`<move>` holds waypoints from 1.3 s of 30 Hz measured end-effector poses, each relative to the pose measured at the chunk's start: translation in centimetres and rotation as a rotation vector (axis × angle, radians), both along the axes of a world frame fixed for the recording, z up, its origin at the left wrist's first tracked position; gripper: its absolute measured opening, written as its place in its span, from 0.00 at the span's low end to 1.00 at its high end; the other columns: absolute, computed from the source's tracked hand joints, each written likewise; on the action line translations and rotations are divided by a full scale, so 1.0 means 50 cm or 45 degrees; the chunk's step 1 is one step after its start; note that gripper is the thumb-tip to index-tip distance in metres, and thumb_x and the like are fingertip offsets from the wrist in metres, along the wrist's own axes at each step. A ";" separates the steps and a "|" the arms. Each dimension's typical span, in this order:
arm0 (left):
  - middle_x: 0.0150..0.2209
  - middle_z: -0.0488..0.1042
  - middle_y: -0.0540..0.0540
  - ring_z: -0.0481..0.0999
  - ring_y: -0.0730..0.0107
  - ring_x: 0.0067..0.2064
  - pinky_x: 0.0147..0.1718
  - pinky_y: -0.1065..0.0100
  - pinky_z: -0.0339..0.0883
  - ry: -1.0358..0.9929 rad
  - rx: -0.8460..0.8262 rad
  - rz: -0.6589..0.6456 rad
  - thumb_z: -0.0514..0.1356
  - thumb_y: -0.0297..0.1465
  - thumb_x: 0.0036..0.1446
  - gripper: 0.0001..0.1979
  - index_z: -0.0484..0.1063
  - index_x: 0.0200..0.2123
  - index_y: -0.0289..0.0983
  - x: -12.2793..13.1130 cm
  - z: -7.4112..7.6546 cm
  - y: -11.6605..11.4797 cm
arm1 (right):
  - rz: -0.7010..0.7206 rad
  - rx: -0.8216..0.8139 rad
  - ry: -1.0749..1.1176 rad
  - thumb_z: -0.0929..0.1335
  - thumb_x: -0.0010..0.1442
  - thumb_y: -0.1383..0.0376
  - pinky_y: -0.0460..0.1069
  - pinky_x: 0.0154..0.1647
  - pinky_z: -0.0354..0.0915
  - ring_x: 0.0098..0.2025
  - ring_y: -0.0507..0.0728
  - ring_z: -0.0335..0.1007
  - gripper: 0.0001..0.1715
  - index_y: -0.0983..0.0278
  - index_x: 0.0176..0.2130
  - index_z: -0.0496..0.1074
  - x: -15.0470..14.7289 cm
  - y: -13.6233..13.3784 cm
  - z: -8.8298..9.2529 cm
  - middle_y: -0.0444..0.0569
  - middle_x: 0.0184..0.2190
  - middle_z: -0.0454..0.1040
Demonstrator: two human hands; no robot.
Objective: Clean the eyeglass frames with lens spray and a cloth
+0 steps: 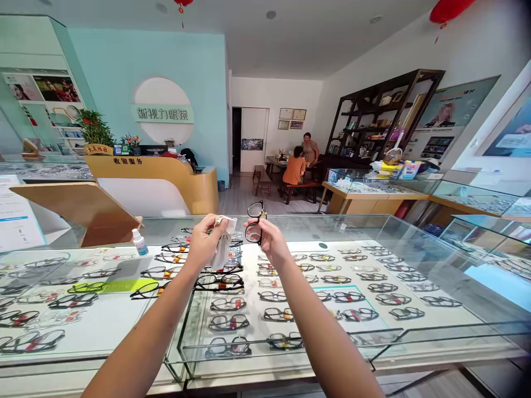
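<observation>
Above the glass display case, my right hand (271,239) is closed on a pair of dark-framed eyeglasses (256,210), held upright on end with one lens above the other. To its left, my left hand (206,239) pinches a pale cleaning cloth (224,246) that hangs down from the fingers. A gap separates the cloth from the eyeglasses. Below both hands, rows of eyeglasses (228,322) with small coloured tags lie inside the case. A small white spray bottle (140,243) stands on the glass to the left of my left hand.
The glass case's rim (290,345) runs in front of me. A tilted wooden board (78,210) stands at the left. Beyond are a wooden counter (203,190), another glass case (373,190), and two people (294,168) at a table.
</observation>
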State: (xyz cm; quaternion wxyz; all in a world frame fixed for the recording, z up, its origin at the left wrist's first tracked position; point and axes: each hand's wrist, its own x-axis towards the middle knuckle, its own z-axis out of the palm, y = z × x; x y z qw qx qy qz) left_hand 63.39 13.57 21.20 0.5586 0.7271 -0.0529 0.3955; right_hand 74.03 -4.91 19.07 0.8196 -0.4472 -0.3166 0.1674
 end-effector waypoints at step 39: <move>0.33 0.73 0.55 0.71 0.74 0.28 0.25 0.73 0.64 0.184 -0.747 -0.231 0.79 0.54 0.47 0.35 0.66 0.46 0.44 0.029 -0.049 0.000 | -0.097 -0.226 -0.188 0.77 0.61 0.45 0.52 0.48 0.65 0.44 0.59 0.66 0.22 0.59 0.42 0.88 -0.043 0.034 -0.026 0.49 0.42 0.72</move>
